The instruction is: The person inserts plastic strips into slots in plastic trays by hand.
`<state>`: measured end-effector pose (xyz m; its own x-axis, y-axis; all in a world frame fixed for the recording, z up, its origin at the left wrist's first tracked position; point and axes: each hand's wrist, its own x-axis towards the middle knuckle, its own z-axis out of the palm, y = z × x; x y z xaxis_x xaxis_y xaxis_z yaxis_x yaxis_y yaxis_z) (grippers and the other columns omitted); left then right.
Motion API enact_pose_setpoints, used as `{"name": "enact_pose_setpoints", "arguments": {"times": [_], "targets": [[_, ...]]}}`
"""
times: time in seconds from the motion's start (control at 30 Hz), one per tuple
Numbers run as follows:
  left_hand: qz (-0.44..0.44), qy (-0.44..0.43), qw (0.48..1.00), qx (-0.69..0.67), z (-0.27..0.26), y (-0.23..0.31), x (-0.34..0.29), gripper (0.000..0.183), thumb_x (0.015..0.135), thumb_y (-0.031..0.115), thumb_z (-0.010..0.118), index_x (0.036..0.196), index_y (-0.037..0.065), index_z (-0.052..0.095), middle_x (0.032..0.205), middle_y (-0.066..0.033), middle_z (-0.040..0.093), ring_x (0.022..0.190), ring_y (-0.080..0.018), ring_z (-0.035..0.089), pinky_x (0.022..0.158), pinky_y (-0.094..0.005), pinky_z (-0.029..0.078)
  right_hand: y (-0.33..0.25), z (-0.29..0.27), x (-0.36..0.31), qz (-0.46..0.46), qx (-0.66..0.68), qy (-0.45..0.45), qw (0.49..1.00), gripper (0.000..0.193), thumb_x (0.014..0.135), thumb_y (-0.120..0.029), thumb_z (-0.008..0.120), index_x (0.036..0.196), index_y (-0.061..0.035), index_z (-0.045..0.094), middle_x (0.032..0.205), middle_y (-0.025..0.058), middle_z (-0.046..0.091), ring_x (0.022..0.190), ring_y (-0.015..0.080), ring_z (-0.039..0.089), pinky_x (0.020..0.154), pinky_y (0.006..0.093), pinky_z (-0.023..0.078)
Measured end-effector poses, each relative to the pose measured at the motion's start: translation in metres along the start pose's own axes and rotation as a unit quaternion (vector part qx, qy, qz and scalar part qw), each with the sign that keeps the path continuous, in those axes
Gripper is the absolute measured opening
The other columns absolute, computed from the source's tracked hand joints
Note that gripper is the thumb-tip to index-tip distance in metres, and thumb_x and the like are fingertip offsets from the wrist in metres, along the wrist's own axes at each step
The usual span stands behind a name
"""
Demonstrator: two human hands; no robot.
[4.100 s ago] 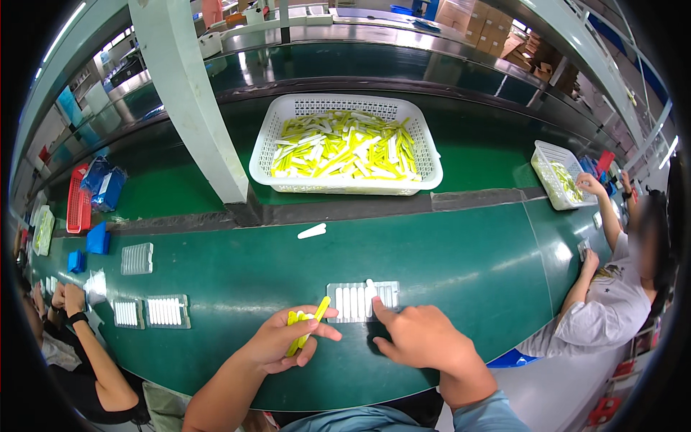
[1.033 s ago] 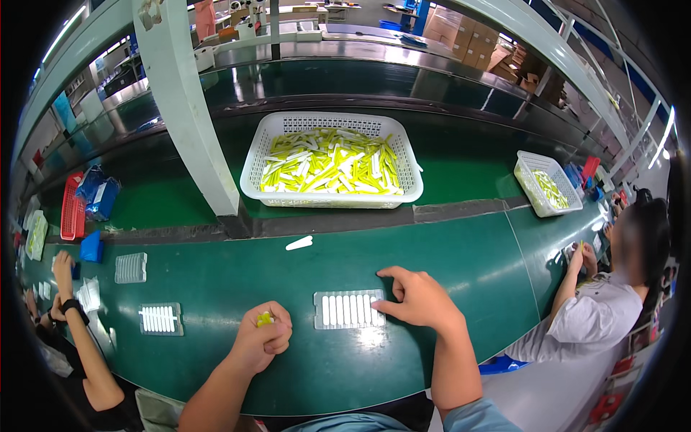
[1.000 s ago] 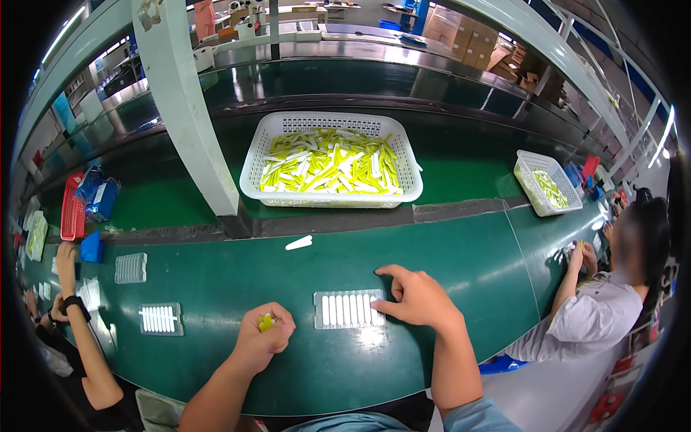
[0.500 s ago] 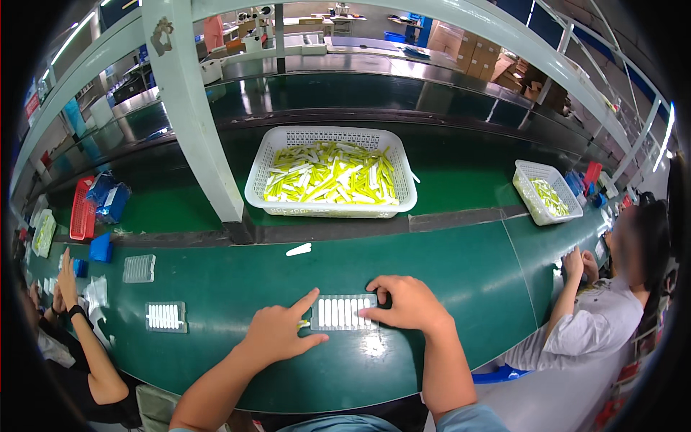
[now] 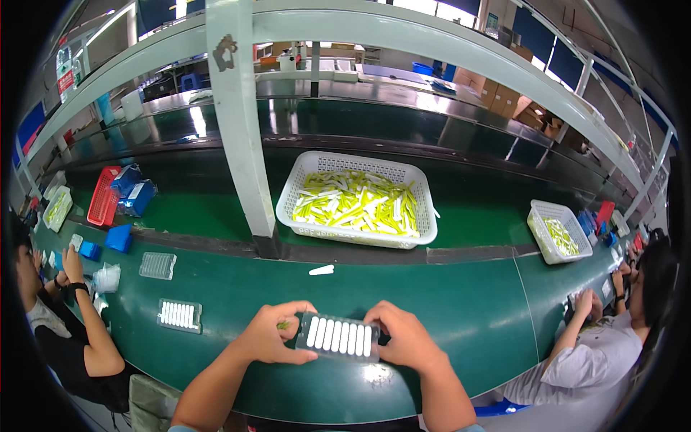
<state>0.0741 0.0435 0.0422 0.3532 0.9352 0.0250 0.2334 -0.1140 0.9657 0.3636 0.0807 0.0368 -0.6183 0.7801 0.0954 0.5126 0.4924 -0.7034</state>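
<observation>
Between my two hands is a see-through plastic tray (image 5: 325, 351) with a row of several white flat sticks in it, slightly tilted. My left hand (image 5: 268, 337) pinches its left end between thumb and forefinger. A small yellow-green piece (image 5: 283, 325) shows at the curled fingers of that hand, most of it hidden. At the tray's right end, my right hand (image 5: 407, 338) is closed on the edge. A loose white piece (image 5: 322, 270) lies on the green table beyond the tray.
A white basket (image 5: 284, 205) of yellow-green and white pieces stands behind, right of a white post (image 5: 241, 137). To the left lie a filled tray (image 5: 180, 317) and a see-through tray (image 5: 157, 266). Co-workers sit on both sides, near a smaller basket (image 5: 538, 234) and a red basket (image 5: 104, 196).
My hands have closed on both ends of the tray, which now appears raised and tilted. Earlier my left thumb and forefinger were spread beside it. The whole view has swung left.
</observation>
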Motion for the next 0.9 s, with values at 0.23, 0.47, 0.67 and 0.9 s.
{"name": "enact_pose_setpoints", "arguments": {"times": [0.23,0.47,0.67,0.9], "targets": [[-0.039,-0.032,0.995,-0.091,-0.014,-0.009,-0.012,0.061,0.067,0.016,0.091,0.120,0.002,0.064,0.058,0.0112,0.030,0.054,-0.0022,0.026,0.052,-0.0227,0.021,-0.014,0.043,0.022,-0.284,-0.133,0.060,0.948,0.073,0.074,-0.013,0.073,0.142,-0.0077,0.049,0.145,0.0137,0.053,0.112,0.0293,0.063,0.086,0.0403,0.049],[0.000,0.089,0.991,-0.104,-0.019,-0.026,-0.009,0.057,0.071,0.011,0.090,0.121,0.002,0.064,0.061,0.0126,0.033,0.057,0.0004,0.027,0.052,-0.0203,0.022,-0.018,0.073,-0.002,0.142,0.353,-0.283,0.880,0.055,0.097,-0.016,0.063,0.147,-0.0026,0.044,0.146,0.0161,0.051,0.128,0.0251,0.054,0.103,0.0368,0.042],[0.017,0.083,0.981,-0.174,-0.006,-0.026,-0.010,0.037,0.083,0.013,0.082,0.114,0.002,0.065,0.058,0.0122,0.032,0.054,0.0002,0.026,0.052,-0.0223,0.022,-0.024,0.076,0.006,0.097,0.669,-0.234,0.699,0.063,0.093,-0.017,0.066,0.149,-0.0016,0.040,0.145,0.0135,0.051,0.132,0.0240,0.049,0.112,0.0400,0.036],[-0.011,0.082,0.978,-0.193,0.000,-0.028,-0.007,0.030,0.085,0.009,0.076,0.112,0.002,0.066,0.058,0.0117,0.034,0.054,0.0004,0.027,0.051,-0.0222,0.023,-0.017,0.073,-0.002,0.095,0.660,-0.237,0.706,0.060,0.095,-0.017,0.063,0.148,-0.0007,0.039,0.144,0.0121,0.052,0.132,0.0221,0.048,0.112,0.0390,0.036]]}}
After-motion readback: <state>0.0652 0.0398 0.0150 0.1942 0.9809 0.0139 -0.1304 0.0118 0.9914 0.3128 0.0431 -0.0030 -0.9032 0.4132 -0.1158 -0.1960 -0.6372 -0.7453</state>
